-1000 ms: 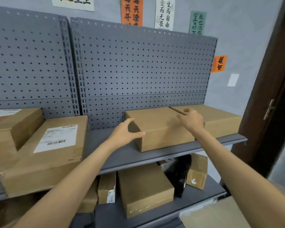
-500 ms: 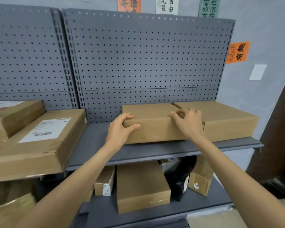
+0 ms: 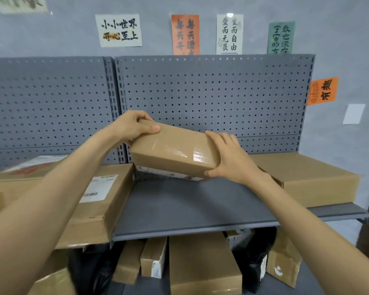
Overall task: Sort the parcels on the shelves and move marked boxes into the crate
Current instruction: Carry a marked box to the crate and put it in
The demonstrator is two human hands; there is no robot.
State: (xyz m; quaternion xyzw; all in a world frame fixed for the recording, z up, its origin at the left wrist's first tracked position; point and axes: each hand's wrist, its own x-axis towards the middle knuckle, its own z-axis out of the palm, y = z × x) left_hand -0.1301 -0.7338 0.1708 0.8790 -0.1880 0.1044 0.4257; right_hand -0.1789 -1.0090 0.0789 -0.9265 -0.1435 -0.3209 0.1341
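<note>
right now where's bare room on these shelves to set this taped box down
Upper grey metal shelf: bare under the held taped brown box, between the white-labelled cardboard box on the left and the large plain cardboard box on the right. Lower shelf: crowded with brown cartons and black bags.

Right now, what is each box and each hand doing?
Taped box: held tilted over the shelf, tape side up.
Left hand: grips the taped box's far left corner.
Right hand: grips its right end.
Plain box: flat on the shelf, closed.
Labelled box: lying flat, label facing up.
Lower box: closed, on the level below.
</note>
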